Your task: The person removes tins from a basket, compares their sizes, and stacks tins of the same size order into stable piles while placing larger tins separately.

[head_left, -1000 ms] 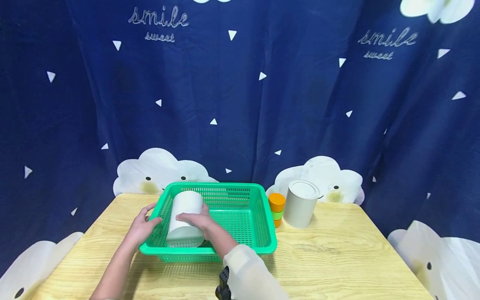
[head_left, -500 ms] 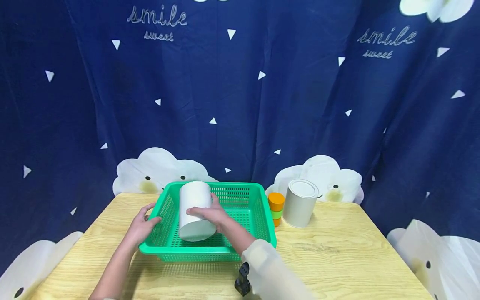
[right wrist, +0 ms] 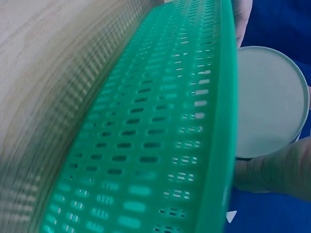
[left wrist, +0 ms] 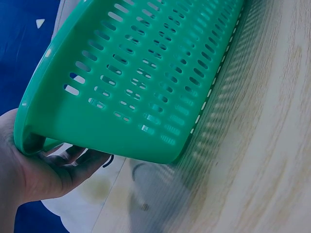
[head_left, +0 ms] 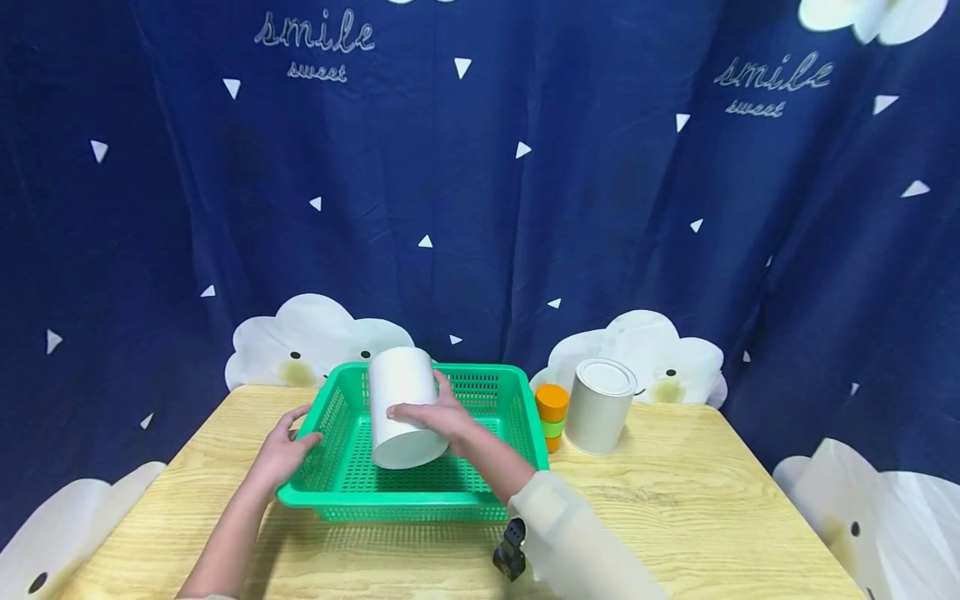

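Observation:
A white cylindrical can (head_left: 405, 392) is held tilted above the floor of the green plastic basket (head_left: 420, 510), its round end towards me. My right hand (head_left: 438, 414) grips the can's right side, the thumb lying across the front and the fingers round the far side. In the right wrist view the can's flat round end (right wrist: 269, 102) shows beyond the basket rim, and much of the hand is hidden. My left hand (head_left: 285, 450) holds the basket's left rim, with the thumb on the inside. Its curled fingers (left wrist: 80, 165) show under the rim in the left wrist view.
Right of the basket stand an orange and green stack of round pieces (head_left: 552, 408) and a light grey can with a lid (head_left: 602, 406). All rest on a wooden table (head_left: 660, 517). A dark blue curtain (head_left: 480, 183) with clouds hangs behind.
My right hand has lifted the white can from the basket's left side, up and to the right. My left hand keeps its place on the rim. The basket has not visibly moved.

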`<state>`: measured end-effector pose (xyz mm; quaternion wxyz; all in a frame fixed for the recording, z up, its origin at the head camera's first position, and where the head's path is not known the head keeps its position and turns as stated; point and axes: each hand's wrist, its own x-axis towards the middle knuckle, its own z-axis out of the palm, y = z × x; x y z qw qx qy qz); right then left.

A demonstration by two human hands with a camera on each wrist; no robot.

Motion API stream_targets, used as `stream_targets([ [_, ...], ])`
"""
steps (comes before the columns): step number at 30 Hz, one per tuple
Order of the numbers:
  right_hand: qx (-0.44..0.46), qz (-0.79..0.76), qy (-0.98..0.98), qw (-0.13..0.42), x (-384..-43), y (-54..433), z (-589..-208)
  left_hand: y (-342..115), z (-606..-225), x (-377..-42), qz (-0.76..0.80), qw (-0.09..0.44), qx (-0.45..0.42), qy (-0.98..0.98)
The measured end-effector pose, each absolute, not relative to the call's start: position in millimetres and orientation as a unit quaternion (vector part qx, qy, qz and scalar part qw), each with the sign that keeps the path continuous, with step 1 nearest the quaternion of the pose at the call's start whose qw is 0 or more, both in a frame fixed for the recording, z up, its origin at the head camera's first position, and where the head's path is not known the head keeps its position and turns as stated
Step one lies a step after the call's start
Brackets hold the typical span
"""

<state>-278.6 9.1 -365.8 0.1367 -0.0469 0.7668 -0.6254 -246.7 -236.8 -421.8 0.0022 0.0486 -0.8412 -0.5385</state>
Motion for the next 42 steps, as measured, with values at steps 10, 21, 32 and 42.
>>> stream_targets([
  [10,-0.055,-0.618,0.771,0.142,-273.6,25.7,-352.5,-235.7,-419.2,-245.2,-0.539,0.001,0.05,-0.841],
  [21,-0.074,-0.6,0.785,0.136,-262.3,48.9,-333.2,-235.4,-419.7,-245.6,-0.536,0.003,0.05,-0.843],
  [32,-0.087,-0.592,0.792,0.12,-260.4,70.7,-324.5,-237.0,-420.6,-247.2,-0.529,0.002,0.052,-0.847],
  [42,-0.096,-0.596,0.788,0.124,-252.9,87.1,-320.1,-235.3,-420.4,-245.7,-0.531,0.004,0.048,-0.846],
])
